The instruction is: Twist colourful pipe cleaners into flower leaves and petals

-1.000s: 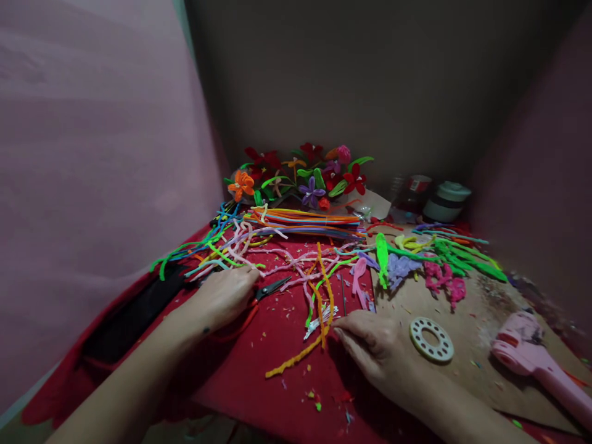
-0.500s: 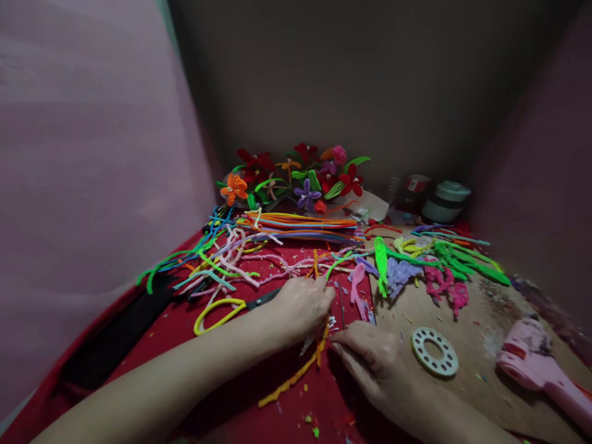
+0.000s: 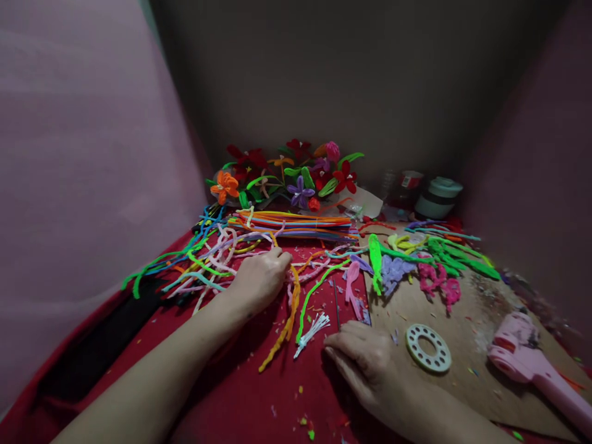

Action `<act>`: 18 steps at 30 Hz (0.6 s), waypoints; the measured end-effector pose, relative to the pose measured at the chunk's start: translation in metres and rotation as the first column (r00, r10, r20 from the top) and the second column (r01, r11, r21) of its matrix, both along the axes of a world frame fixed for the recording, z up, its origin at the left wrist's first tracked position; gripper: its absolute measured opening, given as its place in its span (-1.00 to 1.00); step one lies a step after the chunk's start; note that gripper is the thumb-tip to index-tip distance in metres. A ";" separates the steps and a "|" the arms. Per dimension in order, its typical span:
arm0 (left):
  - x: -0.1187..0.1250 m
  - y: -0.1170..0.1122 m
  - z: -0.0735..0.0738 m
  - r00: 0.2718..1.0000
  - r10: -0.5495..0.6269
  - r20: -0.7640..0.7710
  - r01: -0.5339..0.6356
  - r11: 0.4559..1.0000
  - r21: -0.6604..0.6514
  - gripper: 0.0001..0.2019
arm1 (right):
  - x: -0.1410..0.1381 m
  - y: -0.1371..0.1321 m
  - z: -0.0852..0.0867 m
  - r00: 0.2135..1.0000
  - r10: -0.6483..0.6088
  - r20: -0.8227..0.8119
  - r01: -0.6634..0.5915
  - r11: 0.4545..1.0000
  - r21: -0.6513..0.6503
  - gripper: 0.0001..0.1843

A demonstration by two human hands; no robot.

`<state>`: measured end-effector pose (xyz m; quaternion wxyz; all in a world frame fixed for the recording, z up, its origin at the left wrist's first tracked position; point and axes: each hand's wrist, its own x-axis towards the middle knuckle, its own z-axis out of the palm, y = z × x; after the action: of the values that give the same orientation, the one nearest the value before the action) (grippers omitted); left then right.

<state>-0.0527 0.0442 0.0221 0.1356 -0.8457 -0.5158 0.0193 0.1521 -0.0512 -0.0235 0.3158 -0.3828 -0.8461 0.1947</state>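
My left hand [image 3: 263,276] is closed around orange pipe cleaners [image 3: 292,302]. A short end pokes up above its fingers, while a longer twisted length trails down to the right onto the red cloth [image 3: 240,394]. Beside that length lie a light green pipe cleaner [image 3: 309,293] and a small bunch of white flower stamens [image 3: 315,330]. My right hand [image 3: 363,354] rests at the cloth's right side with fingers curled and pressed together; what they hold, if anything, is hidden. A thin dark rod [image 3: 337,302] lies just beyond it.
Loose pipe cleaners [image 3: 203,265] spread at left, below a bundled stack [image 3: 296,225]. Pipe-cleaner flowers [image 3: 300,191] stand at the back. On the brown board [image 3: 393,333] are green leaves [image 3: 444,253], a pale ring with holes [image 3: 428,348] and a pink glue gun [image 3: 522,351].
My left hand has moved left and away from me with the orange pipe cleaners, uncovering the white stamens and light green pipe cleaner. It now hides the yellow-handled scissors. My right hand has barely moved.
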 end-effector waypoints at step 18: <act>0.003 -0.009 -0.014 0.935 -0.272 0.227 0.161 0.896 0.414 -0.73 | -0.002 0.003 0.008 0.868 -0.277 -0.413 -0.065 0.761 -0.646 -0.62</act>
<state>-0.0495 0.0356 0.0086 0.2279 -0.8485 -0.4249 -0.2179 0.1500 -0.0486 -0.0156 0.3781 -0.4546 -0.5973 0.5418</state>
